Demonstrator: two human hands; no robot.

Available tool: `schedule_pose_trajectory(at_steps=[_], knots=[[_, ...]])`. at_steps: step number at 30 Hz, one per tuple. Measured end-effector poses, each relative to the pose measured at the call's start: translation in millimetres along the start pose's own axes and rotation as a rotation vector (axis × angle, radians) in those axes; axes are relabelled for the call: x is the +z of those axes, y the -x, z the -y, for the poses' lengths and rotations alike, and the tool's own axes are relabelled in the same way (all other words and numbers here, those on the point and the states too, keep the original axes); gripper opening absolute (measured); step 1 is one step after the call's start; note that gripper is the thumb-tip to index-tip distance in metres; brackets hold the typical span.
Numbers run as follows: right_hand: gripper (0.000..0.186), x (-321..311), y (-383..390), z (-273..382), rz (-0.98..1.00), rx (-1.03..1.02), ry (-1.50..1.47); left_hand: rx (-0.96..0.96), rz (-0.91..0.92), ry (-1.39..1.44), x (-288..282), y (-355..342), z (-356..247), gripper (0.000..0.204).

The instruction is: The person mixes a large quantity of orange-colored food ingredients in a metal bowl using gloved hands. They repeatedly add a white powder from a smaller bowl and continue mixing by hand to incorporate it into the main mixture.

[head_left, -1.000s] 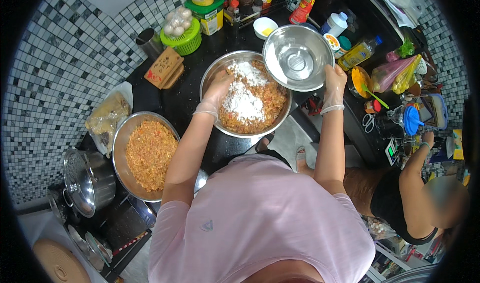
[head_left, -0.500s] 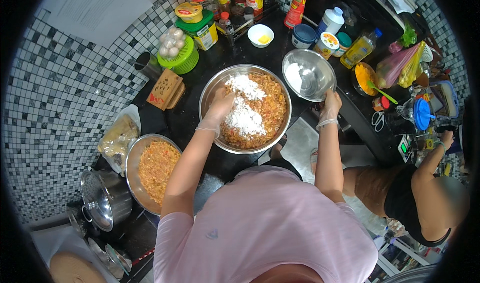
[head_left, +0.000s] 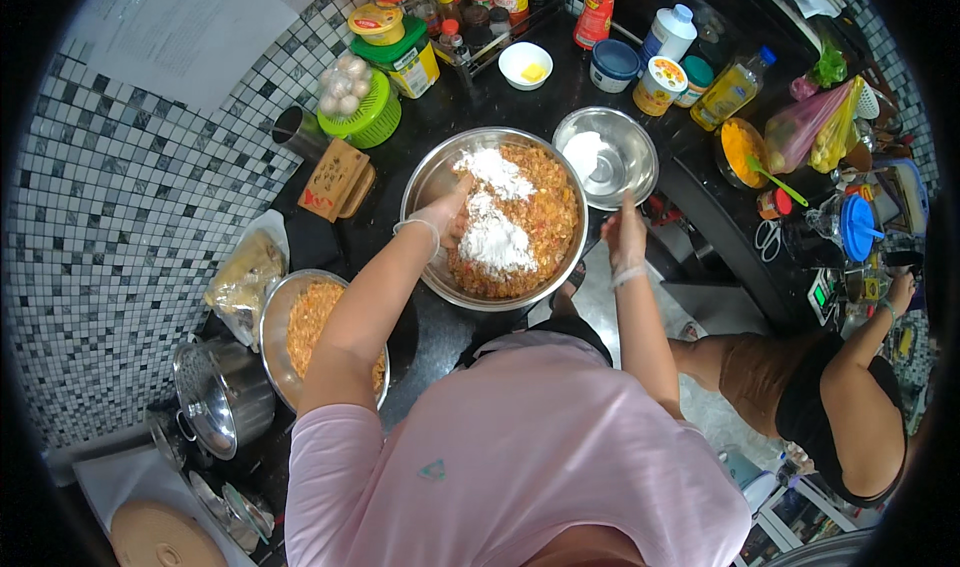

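A large steel bowl (head_left: 552, 283) holds orange-brown chopped mixture (head_left: 535, 227) topped with white powder (head_left: 490, 237). My left hand (head_left: 445, 212) is inside its left side against the mixture, thumb and fingers apart, partly hidden. My right hand (head_left: 625, 232) is open just right of the large bowl, below a smaller steel bowl (head_left: 625, 152) with white powder at its left. Both hands appear to wear clear gloves. Another steel bowl (head_left: 277, 317) of similar mixture sits at lower left, partly behind my left arm.
Black counter (head_left: 400, 147) holds a wooden block (head_left: 330, 182), white bowl (head_left: 525, 67), bottles (head_left: 668, 37), containers and orange-filled bowl (head_left: 742, 152). A lidded pot (head_left: 225, 407) stands lower left. Another person (head_left: 835, 407) works at the right. Tiled walls (head_left: 110, 247) curve around.
My right hand has let go of the smaller steel bowl, which was lowered onto the counter, and moved down and left. My left hand stays in the large bowl.
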State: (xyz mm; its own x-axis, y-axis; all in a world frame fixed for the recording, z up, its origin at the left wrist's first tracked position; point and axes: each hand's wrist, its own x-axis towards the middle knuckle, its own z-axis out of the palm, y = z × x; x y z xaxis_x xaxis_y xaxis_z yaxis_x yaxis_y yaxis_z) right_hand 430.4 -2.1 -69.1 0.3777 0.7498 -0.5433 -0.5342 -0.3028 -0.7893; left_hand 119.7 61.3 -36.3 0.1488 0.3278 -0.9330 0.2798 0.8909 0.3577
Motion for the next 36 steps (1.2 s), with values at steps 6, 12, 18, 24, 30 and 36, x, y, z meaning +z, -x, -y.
schedule_pose_trajectory(at_steps=[6,12,18,24,30,36], knots=[[0.046,23,86,-20,0.196,-0.393,0.447,0.058,0.052,-0.050,13,5,5,0.113],[0.048,25,90,-8,0.177,-0.455,0.809,0.228,0.252,0.139,17,4,13,0.067],[0.050,27,95,-2,0.149,-0.492,0.848,0.494,0.051,0.071,19,14,22,0.045],[0.050,24,89,-4,0.165,-0.535,0.880,0.814,-0.304,-0.706,53,50,39,0.104],[0.051,26,94,1,0.164,-0.531,0.904,0.580,-0.411,-1.132,68,28,53,0.110],[0.050,24,92,-3,0.146,-0.534,0.910,0.665,-0.622,-1.158,54,11,44,0.059]])
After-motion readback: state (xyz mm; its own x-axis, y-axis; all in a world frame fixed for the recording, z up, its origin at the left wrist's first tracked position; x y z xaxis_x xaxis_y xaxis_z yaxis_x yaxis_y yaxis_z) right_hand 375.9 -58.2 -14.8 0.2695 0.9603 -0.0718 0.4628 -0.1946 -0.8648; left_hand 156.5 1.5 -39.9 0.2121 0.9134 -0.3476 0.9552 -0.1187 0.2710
